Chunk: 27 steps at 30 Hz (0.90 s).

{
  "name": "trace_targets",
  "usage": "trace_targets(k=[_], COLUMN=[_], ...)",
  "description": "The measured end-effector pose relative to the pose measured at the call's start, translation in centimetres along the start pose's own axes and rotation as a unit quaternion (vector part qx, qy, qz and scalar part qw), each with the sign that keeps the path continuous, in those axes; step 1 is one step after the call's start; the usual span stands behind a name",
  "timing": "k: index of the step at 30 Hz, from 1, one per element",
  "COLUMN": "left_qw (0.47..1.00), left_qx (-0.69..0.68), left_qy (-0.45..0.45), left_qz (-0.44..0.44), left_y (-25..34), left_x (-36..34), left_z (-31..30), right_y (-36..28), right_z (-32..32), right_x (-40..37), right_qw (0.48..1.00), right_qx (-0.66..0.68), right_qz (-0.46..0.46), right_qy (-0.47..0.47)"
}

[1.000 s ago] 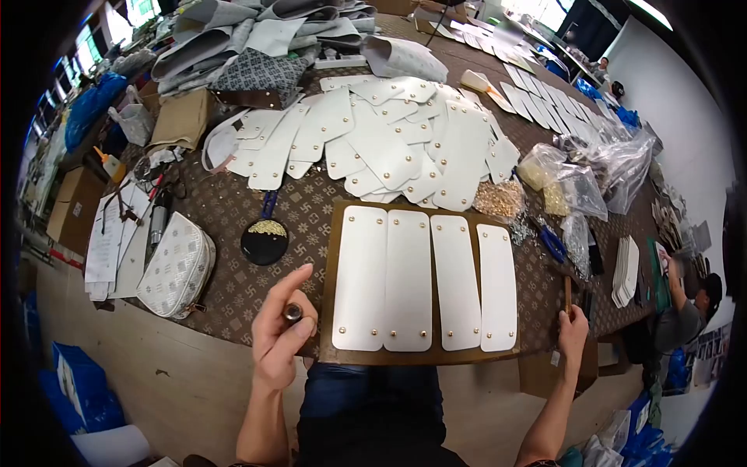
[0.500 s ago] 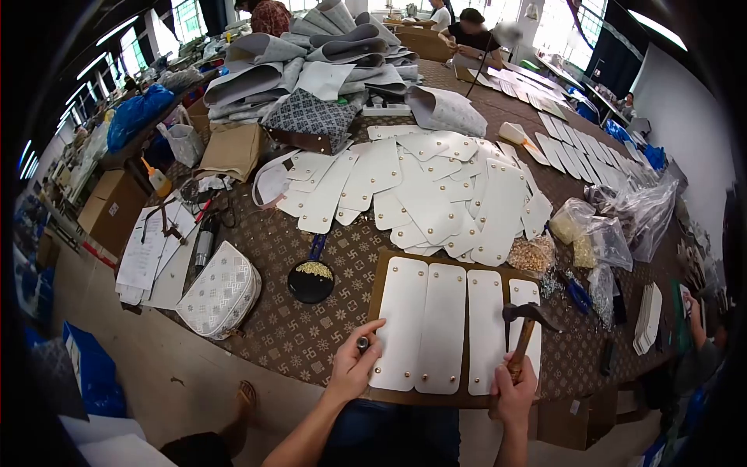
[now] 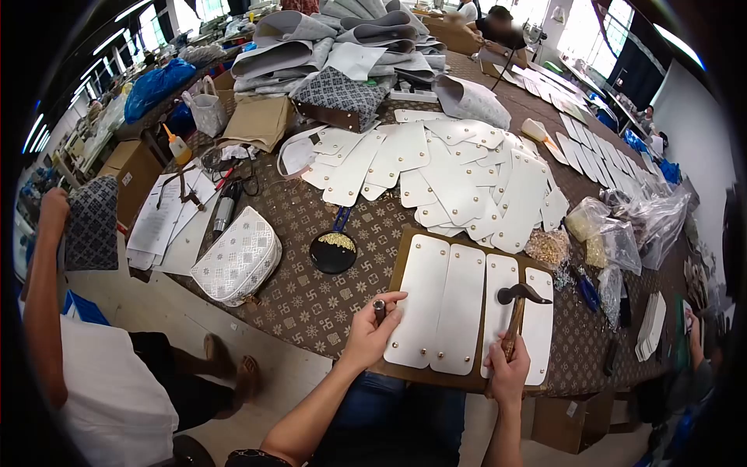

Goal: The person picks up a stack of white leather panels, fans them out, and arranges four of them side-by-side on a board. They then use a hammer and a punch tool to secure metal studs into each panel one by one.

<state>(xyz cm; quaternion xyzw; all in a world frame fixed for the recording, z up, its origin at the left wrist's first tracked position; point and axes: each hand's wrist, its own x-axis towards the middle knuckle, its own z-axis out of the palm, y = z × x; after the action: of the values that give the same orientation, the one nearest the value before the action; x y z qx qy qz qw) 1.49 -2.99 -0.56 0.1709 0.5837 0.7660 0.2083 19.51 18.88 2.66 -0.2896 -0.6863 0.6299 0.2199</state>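
The left hand [image 3: 372, 331] grasps a short metal tool [image 3: 380, 311], the right hand [image 3: 509, 367] grips a hammer [image 3: 524, 294] above four white strips [image 3: 418, 300]; these lie on a brown board [image 3: 401, 268]; behind it a heap of white pieces [image 3: 447, 175] limits the space, with plastic bags [image 3: 615, 243] at far right; the board is at the near edge of the tabletop [image 3: 311, 311]; its patterned surface shows between board and pouch [image 3: 236, 257].

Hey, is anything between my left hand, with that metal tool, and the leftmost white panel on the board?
Nothing visible: the left hand, gripping the metal tool, is at the left edge of the leftmost white panel. The hammer in the right hand appears over the two rightmost panels, away from that edge.
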Motion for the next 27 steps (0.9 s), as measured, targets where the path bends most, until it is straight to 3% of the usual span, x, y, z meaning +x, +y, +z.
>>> trace_targets(k=[27], left_qw=[0.998], left_qx=[0.050], left_qy=[0.022], left_qz=[0.035], left_y=[0.4], left_x=[0.1], left_z=[0.8], right_y=[-0.6], right_z=[-0.2], right_x=[-0.1], right_qw=[0.999], right_qx=[0.003], right_qz=[-0.030], right_qy=[-0.012])
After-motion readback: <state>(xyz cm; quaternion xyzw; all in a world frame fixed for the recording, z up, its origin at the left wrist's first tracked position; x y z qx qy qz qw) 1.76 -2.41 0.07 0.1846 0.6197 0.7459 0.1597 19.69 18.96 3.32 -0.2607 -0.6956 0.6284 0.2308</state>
